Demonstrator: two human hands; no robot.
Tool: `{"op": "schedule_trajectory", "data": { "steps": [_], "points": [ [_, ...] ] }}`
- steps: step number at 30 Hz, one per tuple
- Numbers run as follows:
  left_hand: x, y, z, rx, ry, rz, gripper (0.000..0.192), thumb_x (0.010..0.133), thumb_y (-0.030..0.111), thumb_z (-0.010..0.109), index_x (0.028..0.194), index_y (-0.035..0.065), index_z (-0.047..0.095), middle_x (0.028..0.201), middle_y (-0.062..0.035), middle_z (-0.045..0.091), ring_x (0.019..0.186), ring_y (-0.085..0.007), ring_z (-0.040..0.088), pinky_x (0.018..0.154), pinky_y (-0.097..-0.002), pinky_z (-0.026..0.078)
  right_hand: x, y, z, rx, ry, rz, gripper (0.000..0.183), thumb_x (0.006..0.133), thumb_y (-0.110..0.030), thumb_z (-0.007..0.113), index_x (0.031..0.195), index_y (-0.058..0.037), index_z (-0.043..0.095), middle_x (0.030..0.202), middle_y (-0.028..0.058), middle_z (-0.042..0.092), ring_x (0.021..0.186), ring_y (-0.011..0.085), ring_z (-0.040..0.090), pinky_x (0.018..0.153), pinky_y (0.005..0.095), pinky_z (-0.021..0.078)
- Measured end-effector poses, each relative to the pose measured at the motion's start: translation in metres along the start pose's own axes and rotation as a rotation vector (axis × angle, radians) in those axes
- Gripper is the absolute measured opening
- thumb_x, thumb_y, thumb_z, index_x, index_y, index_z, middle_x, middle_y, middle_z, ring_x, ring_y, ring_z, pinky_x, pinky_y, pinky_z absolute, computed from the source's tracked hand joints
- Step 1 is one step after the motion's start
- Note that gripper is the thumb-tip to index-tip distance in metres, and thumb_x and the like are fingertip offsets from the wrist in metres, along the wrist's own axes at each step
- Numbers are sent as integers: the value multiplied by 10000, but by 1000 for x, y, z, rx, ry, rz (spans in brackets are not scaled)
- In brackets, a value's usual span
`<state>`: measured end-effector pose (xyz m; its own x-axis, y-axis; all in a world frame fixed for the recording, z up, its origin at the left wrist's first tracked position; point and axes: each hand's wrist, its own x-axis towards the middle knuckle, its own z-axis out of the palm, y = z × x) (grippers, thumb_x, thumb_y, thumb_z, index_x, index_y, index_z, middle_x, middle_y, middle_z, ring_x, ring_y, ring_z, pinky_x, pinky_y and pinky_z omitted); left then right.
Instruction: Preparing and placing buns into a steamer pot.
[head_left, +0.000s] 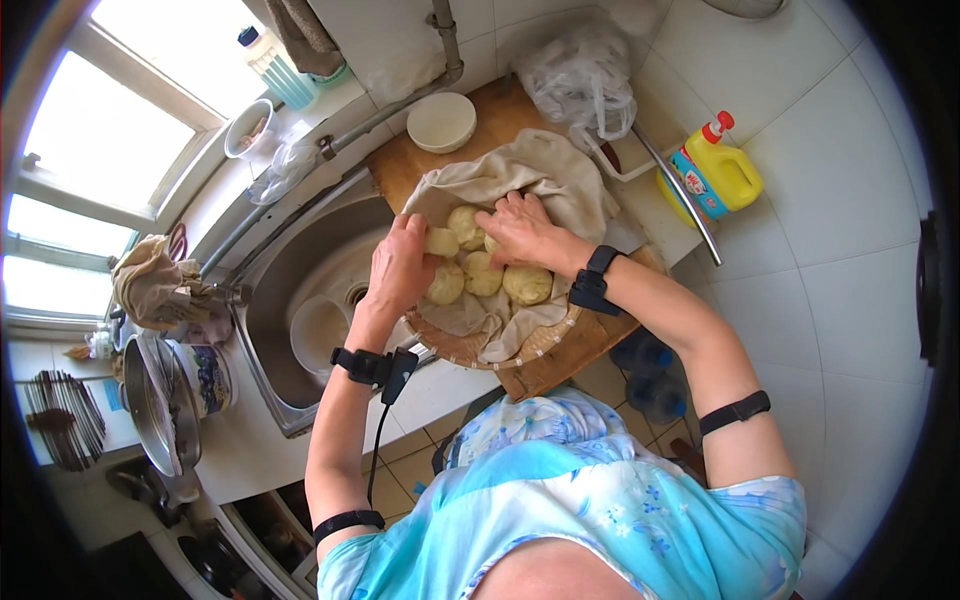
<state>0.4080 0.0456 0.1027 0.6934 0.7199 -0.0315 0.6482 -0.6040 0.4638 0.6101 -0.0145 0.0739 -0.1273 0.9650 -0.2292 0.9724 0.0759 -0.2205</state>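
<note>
Several pale yellow pleated buns (482, 273) sit on a beige cloth (525, 161) lining a round woven bamboo basket (480, 352). My left hand (399, 262) curls about the left side of a smooth-sided bun (442, 242), thumb below it and fingers above. From the right, my right hand (525, 229) reaches over the group, its fingers and thumb around another bun (491, 244) that it mostly hides. A pleated bun (527, 285) rests just below that hand. Folds of cloth cover much of the basket's inside.
The basket stands on a wooden board (600, 337) beside a steel sink (262, 330) holding a white basin (319, 334). A white bowl (442, 122) and plastic bags (581, 79) are behind. At right are a metal bar (679, 195) and a yellow pump bottle (712, 172).
</note>
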Motion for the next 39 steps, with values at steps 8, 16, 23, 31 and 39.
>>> {"op": "schedule_trajectory", "data": {
  "steps": [8, 16, 23, 31, 39],
  "points": [
    [29, 6, 12, -17, 289, 25, 498, 631, 16, 756, 1063, -3, 509, 1013, -207, 564, 978, -402, 554, 799, -444, 489, -2, 14, 6, 274, 342, 10, 269, 664, -126, 630, 921, -52, 647, 883, 194, 664, 855, 351, 643, 747, 409, 512],
    [7, -2, 14, 73, -9, 79, 313, 643, 67, 758, 911, -5, 613, 1019, -177, 587, 1038, -365, 532, 840, -431, 479, -1, 42, 13, 961, 382, 155, 373, 632, 46, 719, 970, -67, 612, 814, -9, 606, 755, 113, 578, 702, 263, 496],
    [-20, -29, 26, 21, -170, 240, 511, 606, 111, 763, 1088, 34, 612, 1029, -152, 586, 1030, -343, 539, 866, -418, 472, -18, 35, 17, 418, 548, 65, 221, 666, -24, 592, 887, -34, 583, 818, 152, 595, 769, 354, 579, 696, 448, 467],
    [-17, -14, 24, 159, -186, 192, 496, 571, 88, 794, 1027, 38, 605, 1070, -130, 521, 1076, -341, 494, 889, -419, 440, -43, 30, 22, 61, 355, -59, 180, 649, 17, 550, 827, -11, 552, 906, 165, 557, 934, 355, 510, 810, 461, 433],
    [-15, -5, 16, -28, -158, 225, 392, 591, 55, 752, 933, 18, 566, 853, -166, 593, 862, -374, 593, 762, -433, 468, -48, 21, 23, 103, 400, -38, 266, 608, 34, 553, 866, -24, 530, 869, 149, 573, 894, 357, 540, 740, 457, 473]
  ]
}}
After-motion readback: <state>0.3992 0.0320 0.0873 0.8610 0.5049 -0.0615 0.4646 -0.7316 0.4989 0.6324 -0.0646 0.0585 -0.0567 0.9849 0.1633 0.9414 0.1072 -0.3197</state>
